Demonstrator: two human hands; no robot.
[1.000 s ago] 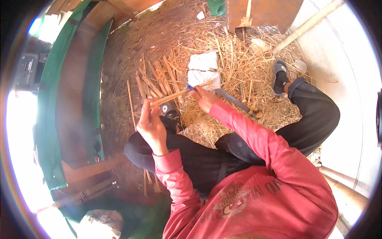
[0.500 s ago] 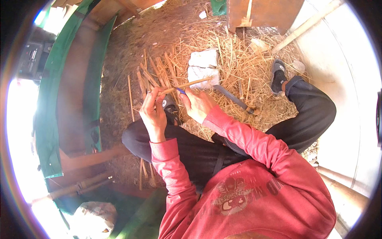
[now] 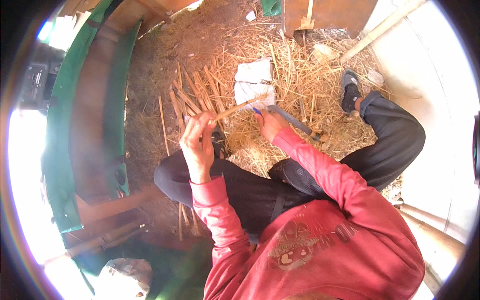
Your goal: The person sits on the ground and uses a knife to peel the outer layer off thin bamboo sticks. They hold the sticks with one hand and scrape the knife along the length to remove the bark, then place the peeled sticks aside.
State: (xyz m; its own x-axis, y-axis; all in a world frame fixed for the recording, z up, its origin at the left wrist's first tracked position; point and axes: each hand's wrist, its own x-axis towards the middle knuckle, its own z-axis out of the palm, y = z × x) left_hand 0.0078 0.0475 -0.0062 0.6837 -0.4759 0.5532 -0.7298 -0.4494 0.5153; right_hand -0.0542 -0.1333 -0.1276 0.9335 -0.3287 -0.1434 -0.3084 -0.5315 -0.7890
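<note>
My left hand (image 3: 198,142) is closed around the near end of a thin bamboo strip (image 3: 234,109), which slants up to the right over a white block. My right hand (image 3: 272,126) grips a small knife (image 3: 257,110) with a blue handle. The knife lies close to the strip's far part; its blade is too small to make out clearly, and I cannot tell whether it touches. Just beyond my right hand, a large dark-bladed machete (image 3: 294,121) rests on the straw.
Two white blocks (image 3: 254,71) sit amid straw and shavings (image 3: 295,75). Several split bamboo strips (image 3: 200,90) lie to the left, near my shoe. A green-edged wooden frame (image 3: 117,100) stands at the left, a pale wall (image 3: 420,75) at the right. A whitish bag (image 3: 125,277) is lower left.
My right hand and the knife have moved to the right along the strip, away from my left hand. The left hand stays nearly in place, still holding the strip.
</note>
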